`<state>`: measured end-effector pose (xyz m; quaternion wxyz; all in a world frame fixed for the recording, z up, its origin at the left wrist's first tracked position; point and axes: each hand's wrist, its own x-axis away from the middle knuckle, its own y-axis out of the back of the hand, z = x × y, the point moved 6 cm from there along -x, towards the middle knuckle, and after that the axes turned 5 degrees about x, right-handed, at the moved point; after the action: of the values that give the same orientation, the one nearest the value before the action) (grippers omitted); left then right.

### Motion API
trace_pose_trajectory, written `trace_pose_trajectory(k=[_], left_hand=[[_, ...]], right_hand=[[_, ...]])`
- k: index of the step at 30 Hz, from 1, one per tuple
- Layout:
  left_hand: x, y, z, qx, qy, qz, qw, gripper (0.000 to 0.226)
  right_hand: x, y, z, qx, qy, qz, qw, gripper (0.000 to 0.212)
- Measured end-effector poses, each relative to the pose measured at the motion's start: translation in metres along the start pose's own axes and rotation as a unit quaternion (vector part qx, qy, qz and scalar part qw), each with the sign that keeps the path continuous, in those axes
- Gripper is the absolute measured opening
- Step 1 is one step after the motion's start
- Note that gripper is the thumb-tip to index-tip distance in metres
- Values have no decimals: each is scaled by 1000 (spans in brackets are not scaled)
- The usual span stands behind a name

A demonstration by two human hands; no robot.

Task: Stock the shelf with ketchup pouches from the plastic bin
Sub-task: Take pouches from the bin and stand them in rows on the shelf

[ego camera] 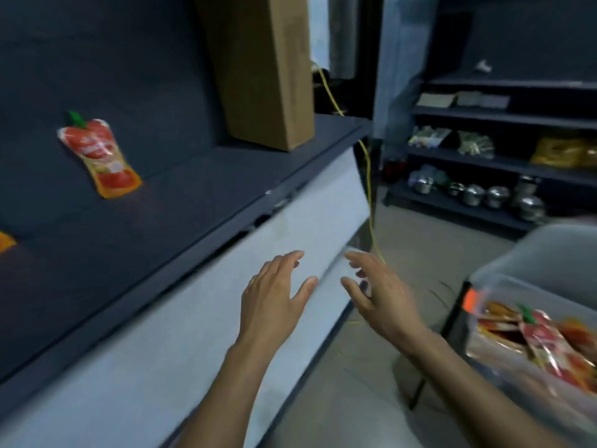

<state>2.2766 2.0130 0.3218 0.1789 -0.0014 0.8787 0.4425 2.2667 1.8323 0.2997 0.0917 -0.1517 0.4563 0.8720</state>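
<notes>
Glossy waisted ketchup pouch (100, 153) is stood at dark matte shelf (181, 202) back edge; clear plastic bin (517, 286) is filled. Left hand (274, 299) and right hand (381, 292) are held empty, fingers spread.

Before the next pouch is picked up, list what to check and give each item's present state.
1. Left hand free: ok, open, holds nothing.
2. Right hand free: ok, open, holds nothing.
3. Clear plastic bin stocked: ok, red ketchup pouches lie in it.
4. Dark grey shelf has room: ok, bare surface beside the red and orange pouch on it.
5. Brown cardboard box clear of that space: ok, it stands at the shelf's far end.
6. Yellow cable out of the way: cannot tell.
</notes>
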Motion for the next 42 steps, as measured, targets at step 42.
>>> trace_pose_trajectory(k=[42], left_hand=[[-41,-698,-211,255,400,493,730,19]], right_hand=[[196,80,-639,-47,-760,-326,559,29]])
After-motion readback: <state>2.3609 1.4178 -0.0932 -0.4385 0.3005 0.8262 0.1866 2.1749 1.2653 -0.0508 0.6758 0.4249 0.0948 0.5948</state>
